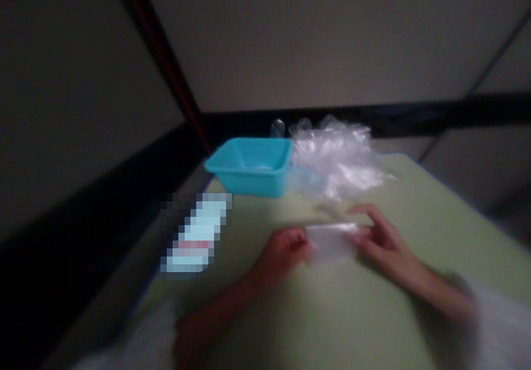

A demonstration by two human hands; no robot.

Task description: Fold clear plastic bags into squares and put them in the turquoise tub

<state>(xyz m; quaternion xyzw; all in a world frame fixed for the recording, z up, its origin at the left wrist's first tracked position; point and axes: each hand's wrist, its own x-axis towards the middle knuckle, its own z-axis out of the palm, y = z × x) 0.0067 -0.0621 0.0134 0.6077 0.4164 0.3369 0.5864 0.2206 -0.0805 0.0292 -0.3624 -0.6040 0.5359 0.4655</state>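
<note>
Between my two hands is a small translucent plastic bag (333, 243), blurred, with a bright upper edge. My left hand (289, 245) is closed with its fingers curled, pinching the bag's left edge. At the right edge, my right hand (379, 236) pinches the bag between thumb and a finger, while another finger stretches out above it. What the bag contains, if anything, is too blurred to tell. Just beyond my hands lies a crumpled heap of clear plastic bags (336, 157).
A turquoise plastic basin (255, 185) stands at the far left of the yellow-green table (332, 314). A pixelated pale blue oblong (201, 234) lies along the table's left side. Pale walls (332, 38) with a dark band rise behind the table.
</note>
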